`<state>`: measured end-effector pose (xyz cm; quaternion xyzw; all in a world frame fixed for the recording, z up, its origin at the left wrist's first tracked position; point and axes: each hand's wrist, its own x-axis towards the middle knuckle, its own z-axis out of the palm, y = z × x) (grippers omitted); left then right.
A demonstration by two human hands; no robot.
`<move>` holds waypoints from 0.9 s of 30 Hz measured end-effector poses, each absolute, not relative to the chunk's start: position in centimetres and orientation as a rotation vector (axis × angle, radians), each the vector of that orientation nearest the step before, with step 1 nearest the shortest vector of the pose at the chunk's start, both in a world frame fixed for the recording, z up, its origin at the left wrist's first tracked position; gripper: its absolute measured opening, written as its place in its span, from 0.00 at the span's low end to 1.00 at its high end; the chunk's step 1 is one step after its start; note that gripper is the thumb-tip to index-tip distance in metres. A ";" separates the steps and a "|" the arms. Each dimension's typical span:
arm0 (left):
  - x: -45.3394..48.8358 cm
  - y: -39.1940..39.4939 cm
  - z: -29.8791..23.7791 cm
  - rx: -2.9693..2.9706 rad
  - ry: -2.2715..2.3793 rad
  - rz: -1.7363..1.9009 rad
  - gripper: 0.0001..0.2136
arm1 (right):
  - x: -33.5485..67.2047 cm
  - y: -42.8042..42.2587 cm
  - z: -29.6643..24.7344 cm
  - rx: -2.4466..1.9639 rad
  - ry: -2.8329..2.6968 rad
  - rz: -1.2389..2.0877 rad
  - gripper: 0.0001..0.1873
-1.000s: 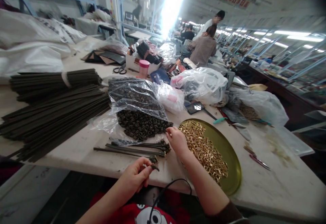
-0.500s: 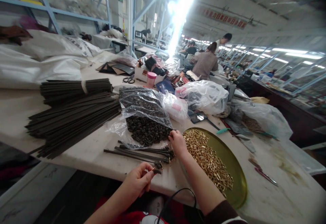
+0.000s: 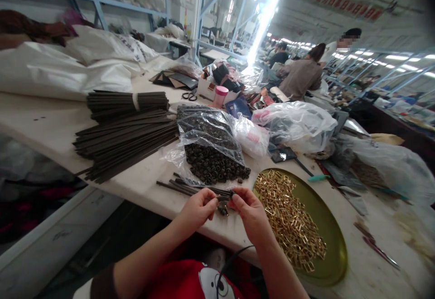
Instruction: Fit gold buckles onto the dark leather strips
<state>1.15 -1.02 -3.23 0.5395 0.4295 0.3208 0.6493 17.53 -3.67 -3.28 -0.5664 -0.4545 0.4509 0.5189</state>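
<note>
Fingertips of the left hand (image 3: 199, 208) are closed in a narrow pinch on a small dark metal buckle (image 3: 223, 209). The thumb and forefinger of the right hand (image 3: 250, 212) pinch the same buckle from the other side. So the buckle sits between the two hands, just over the near edge of the white table (image 3: 149, 181). Both hands have the knuckles up, and the forearms come from below and meet at an angle.

Just beyond the fingers lie a few thin dark straps (image 3: 185, 188). Behind them is a clear plastic bag of dark metal rings (image 3: 212, 151). To the right of the right hand stands a round golden metal tray (image 3: 331, 240) that holds a heap of shiny gold buckles (image 3: 288, 217). Well to the left of the fingers lies a pile of long dark strips (image 3: 125, 129).
</note>
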 end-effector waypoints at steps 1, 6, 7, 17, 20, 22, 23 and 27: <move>1.4 -0.9 -3.4 1.242 0.985 0.751 0.08 | 16.9 -4.3 -3.0 -1.325 -1.028 1.105 0.12; 1.8 -1.0 -4.5 1.281 1.030 0.745 0.07 | 15.7 -5.5 -2.8 -1.420 -1.236 0.727 0.07; 1.7 -1.1 -4.6 1.291 1.039 0.741 0.07 | 15.7 -5.5 -2.9 -1.436 -1.310 0.634 0.06; 1.1 -1.5 -4.0 1.417 1.129 0.683 0.07 | 16.1 -5.9 -2.9 -1.371 -1.471 0.602 0.05; 1.1 -1.7 -3.7 1.441 1.118 0.671 0.07 | 15.9 -6.0 -2.6 -1.414 -1.459 0.555 0.04; 1.2 -1.9 -3.5 1.446 1.110 0.669 0.07 | 16.0 -6.0 -2.7 -1.423 -1.407 0.579 0.04; 1.2 -2.0 -3.4 1.439 1.113 0.671 0.07 | 16.0 -6.0 -2.8 -1.420 -1.371 0.617 0.05; 1.0 -2.0 -3.3 1.411 1.139 0.704 0.08 | 16.2 -6.2 -3.2 -1.384 -1.200 0.809 0.06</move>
